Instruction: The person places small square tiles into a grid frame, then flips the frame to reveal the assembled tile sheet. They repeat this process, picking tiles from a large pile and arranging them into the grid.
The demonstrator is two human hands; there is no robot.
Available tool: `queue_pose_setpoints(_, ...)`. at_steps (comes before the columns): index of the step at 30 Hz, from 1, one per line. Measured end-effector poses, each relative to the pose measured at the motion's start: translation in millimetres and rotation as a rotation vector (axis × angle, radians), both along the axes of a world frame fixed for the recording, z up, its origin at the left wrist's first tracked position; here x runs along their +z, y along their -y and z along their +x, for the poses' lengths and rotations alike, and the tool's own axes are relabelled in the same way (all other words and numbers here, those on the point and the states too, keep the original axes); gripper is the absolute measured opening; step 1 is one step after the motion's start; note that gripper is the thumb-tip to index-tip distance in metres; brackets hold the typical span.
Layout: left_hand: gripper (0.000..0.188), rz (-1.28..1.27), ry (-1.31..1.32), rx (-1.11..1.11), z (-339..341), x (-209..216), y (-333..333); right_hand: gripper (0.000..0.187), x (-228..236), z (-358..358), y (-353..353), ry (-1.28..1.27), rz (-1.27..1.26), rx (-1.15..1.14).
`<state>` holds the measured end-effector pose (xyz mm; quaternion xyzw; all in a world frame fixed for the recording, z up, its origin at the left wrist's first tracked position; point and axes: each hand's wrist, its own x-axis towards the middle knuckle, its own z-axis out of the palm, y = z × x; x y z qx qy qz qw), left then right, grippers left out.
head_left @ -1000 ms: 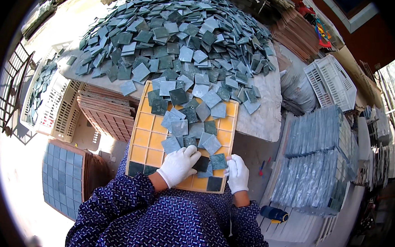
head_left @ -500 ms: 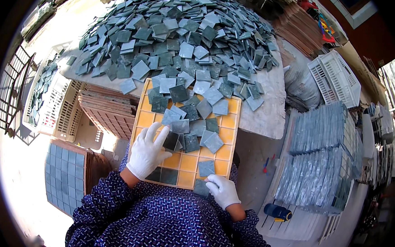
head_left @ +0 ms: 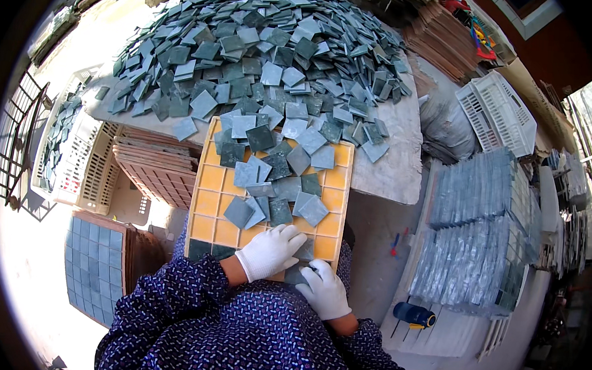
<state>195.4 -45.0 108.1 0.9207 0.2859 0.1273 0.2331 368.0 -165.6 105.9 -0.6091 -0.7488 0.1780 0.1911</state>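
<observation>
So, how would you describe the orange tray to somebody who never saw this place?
Find the big heap of grey-green tiles on the table. The orange tray lies at its near edge, in front of the person's gloved left hand and right hand. It alone is a bright orange grid of square cells, partly strewn with loose tiles.

A person in a dark blue patterned sleeved top is leaning over an orange gridded plastic tray (head_left: 208,200) lying on a pale worktable (head_left: 395,167). The left hand (head_left: 269,251), in a white glove, is pressing flat on the near edge of the tray, fingers spread toward loose grey-green square tiles (head_left: 279,177) scattered across the grid. The right hand (head_left: 325,292), also gloved, is resting just beside it, fingertips touching a dark tile at the tray's near right corner. A large heap of grey-green tiles (head_left: 263,54) is spreading over the far side. Stacked glassy tile sheets (head_left: 480,227) are sitting to the right, a white slatted crate (head_left: 497,116) beyond them.
</observation>
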Motion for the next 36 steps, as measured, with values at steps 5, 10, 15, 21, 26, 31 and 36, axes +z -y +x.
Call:
queue_pose_setpoints(5,0.037,0.019,0.144,-0.014,-22.7,-7.6,-7.7,0.035,-7.8,-8.1,6.4,-0.016,0.073,-0.063)
queue_pose_setpoints(10,0.023,0.010,0.162,-0.009,-15.8,-2.8,-6.7,0.030,-12.3,-12.8,-5.9,0.072,0.282,-0.093)
queue_pose_setpoints(15,0.011,-0.177,0.347,0.199,-17.0,3.7,-29.1,0.032,-16.5,-12.3,-7.0,0.049,0.247,0.032)
queue_pose_setpoints(21,0.059,0.019,0.048,-0.178,-20.2,21.5,-23.4,0.034,-0.8,-2.9,-12.0,0.041,0.105,-0.005)
queue_pose_setpoints(26,0.042,-0.059,-0.127,-0.254,-10.7,-0.5,-26.1,0.041,11.3,4.8,-32.6,-0.031,0.134,-0.101)
queue_pose_setpoints(31,0.025,-0.207,0.300,0.038,-4.7,18.9,-30.9,0.033,-10.3,13.6,-60.6,-0.145,0.066,-0.185)
queue_pose_setpoints(36,0.041,-0.126,0.079,0.144,-30.7,27.6,0.9,0.040,15.8,32.6,-117.3,-0.713,-0.209,-0.333)
